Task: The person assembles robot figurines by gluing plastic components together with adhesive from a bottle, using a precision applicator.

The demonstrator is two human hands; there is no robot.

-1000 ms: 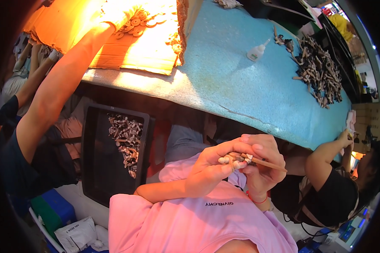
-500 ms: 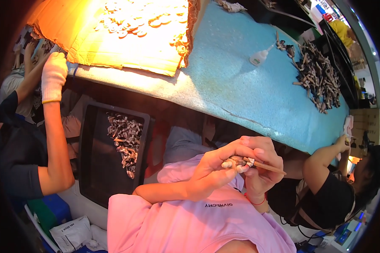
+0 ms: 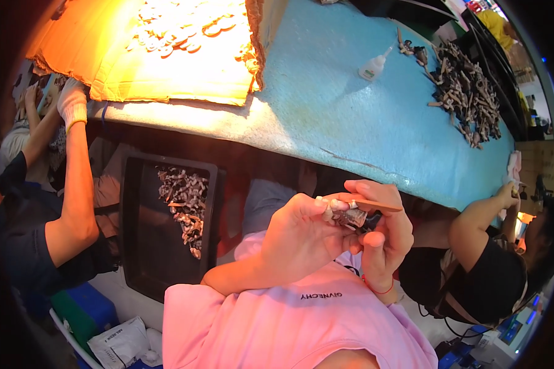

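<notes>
Over my lap, in front of the table edge, both hands hold one small figurine. It is grey and dark with whitish bits and a flat brown strip along its upper side. My left hand pinches its pale end between thumb and fingers. Around the dark end and the strip, the fingers of my right hand are curled. Part of the figurine is hidden behind the fingers.
On the blue tabletop lie a pile of similar pieces and a small white bottle. Brightly lit cardboard holds round pieces. A black tray with small parts stands lower left. Co-workers' arms flank me.
The figurine has been turned in my hands, so its grey side and dark end now show and the brown strip lies on top. My view has shifted slightly.
</notes>
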